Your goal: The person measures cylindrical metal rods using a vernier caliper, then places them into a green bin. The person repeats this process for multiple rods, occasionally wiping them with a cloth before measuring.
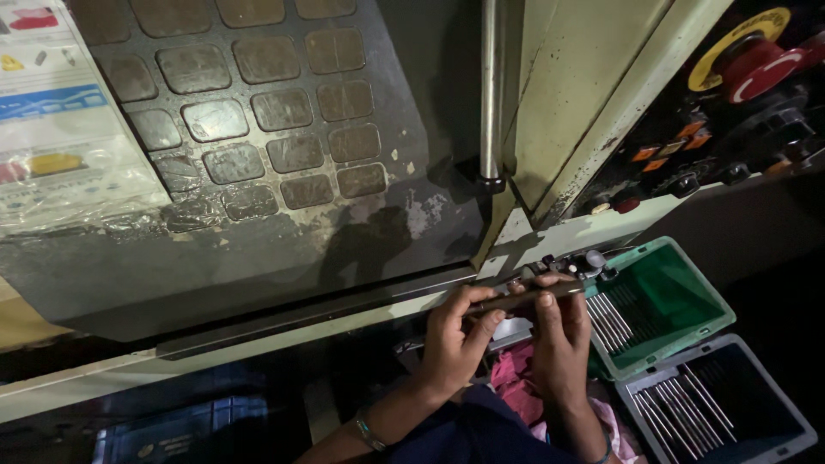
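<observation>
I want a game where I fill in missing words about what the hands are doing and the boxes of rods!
1. Both hands, left hand and right hand, hold one thin metal ____ between them.
2. The bin nearest the right hand is coloured ____.
3. The grey bin below it holds many metal ____.
4. The big round button at the top right is ____.

Missing words: rod; green; rods; red

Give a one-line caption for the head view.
Both hands, left hand and right hand, hold a thin metal rod beside a green bin of rods.

A green bin (679, 258) and a grey bin (795, 434) of metal rods (612, 322) sit side by side.
</observation>
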